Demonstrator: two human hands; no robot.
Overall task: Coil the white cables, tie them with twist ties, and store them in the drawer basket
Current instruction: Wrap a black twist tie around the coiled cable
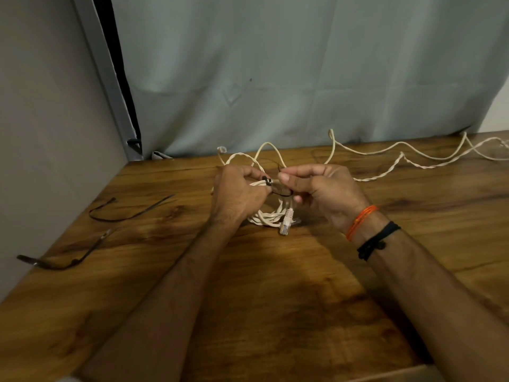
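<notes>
Two spare black ties (59, 260) lay near-left on the wooden surface (275, 299). Mid-surface, the left hand (237, 194) gripped the coiled white cable (271, 216), its fingers curled round the bundle, while the right hand (319, 188) pinched a black tie (278, 190) looped round it. Far right trailed an uncoiled white cable (407, 158).

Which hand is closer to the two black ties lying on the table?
The left hand. The two spare black ties lie off to its left on the table; the right hand is farther away, on the other side of the coiled white cable.
</notes>
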